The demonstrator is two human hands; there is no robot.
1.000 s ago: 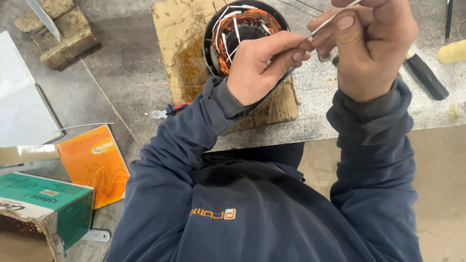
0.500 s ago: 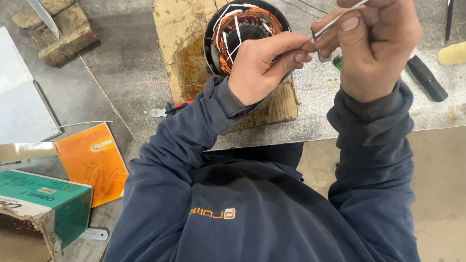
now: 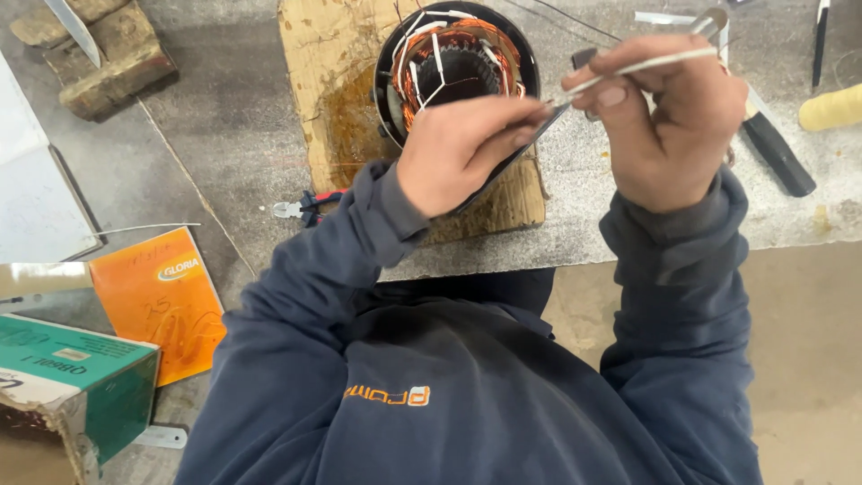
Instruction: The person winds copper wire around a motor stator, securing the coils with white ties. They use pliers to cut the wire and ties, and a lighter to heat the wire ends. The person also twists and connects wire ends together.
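Thin white sleeve strip (image 3: 642,67) was pinched by both hands, left (image 3: 462,153), right (image 3: 669,126) | over black round copper-wound stator (image 3: 453,63) | feeding called for steadiness.

The person wears a dark navy sweatshirt (image 3: 467,395) of soft, thick cloth, filling the lower half of the view. A small orange mark (image 3: 388,395) sits on the chest, seen upside down from the head camera. Both long sleeves end in ribbed cuffs: the left cuff (image 3: 382,216) bunches in folds at the wrist, and the right cuff (image 3: 669,235) is wide and creased. The left hand (image 3: 462,153) and right hand (image 3: 669,121) are bare, without gloves, rings or a watch.
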